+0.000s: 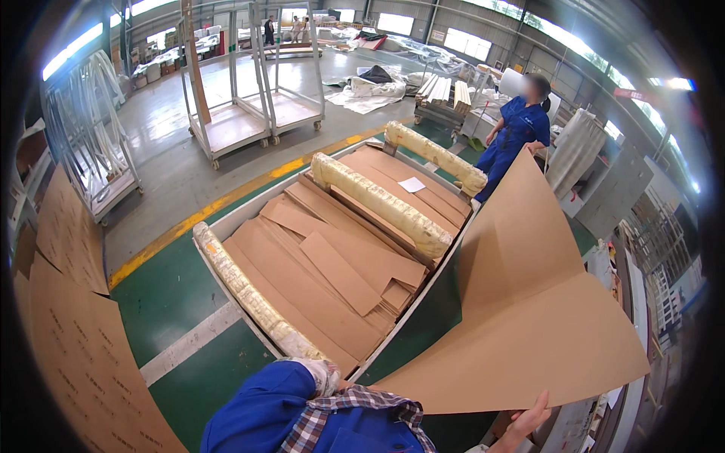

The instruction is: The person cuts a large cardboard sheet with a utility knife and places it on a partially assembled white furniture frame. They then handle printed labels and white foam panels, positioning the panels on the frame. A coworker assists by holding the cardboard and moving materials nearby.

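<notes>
I hold a large brown cardboard sheet (pixel 529 302) tilted up in front of me on the right. My right hand (pixel 529 419) grips its near edge from below, fingers curled over the board. My left arm comes up in a blue sleeve with a plaid cuff. My left hand (pixel 325 374), in a pale glove, sits by the sheet's near left corner, and its grip is hidden. Below the sheet stands a flat cart (pixel 226 226) stacked with cardboard pieces (pixel 332 264), its rails wrapped in yellowish padding (pixel 377 204).
A person in blue overalls (pixel 517 136) stands at the cart's far end. More cardboard sheets (pixel 75 332) lean at my left. Empty white wheeled racks (pixel 257 98) stand beyond a yellow floor line (pixel 226 200). Shelving and stacked goods line the right side.
</notes>
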`<state>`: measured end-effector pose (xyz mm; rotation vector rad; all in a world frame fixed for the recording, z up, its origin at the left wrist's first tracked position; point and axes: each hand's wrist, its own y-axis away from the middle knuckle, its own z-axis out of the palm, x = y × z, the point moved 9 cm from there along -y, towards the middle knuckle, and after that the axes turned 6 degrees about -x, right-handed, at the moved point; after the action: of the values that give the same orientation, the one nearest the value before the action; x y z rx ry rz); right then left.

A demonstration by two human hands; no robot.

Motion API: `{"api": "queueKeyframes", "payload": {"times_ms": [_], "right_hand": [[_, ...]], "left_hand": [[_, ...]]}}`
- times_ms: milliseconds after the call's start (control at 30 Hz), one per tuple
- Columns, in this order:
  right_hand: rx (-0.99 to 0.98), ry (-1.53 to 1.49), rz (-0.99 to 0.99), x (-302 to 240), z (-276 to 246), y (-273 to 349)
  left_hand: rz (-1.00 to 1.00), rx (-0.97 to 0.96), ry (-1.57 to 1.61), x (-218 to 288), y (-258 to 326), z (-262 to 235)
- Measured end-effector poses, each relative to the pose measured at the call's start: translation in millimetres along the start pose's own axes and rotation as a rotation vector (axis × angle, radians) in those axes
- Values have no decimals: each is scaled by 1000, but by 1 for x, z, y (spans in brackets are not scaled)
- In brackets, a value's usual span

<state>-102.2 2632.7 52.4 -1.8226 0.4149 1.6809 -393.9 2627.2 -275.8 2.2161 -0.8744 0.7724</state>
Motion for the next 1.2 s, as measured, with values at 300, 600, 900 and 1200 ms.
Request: {"api": "queueKeyframes", "payload": {"times_ms": [300, 600, 900, 1200], "right_hand": [[225, -7, -45, 5, -65, -39], [281, -64, -125, -34, -115, -66], [147, -42, -93, -79, -119, -62], [206, 218, -150, -34, -164, -106]], "left_hand": [[-88, 36, -156, 16, -8, -20], [-203, 31, -203, -19, -14, -2], [-290, 55, -169, -47, -6, 4], [20, 246, -385, 41, 5, -66]]}}
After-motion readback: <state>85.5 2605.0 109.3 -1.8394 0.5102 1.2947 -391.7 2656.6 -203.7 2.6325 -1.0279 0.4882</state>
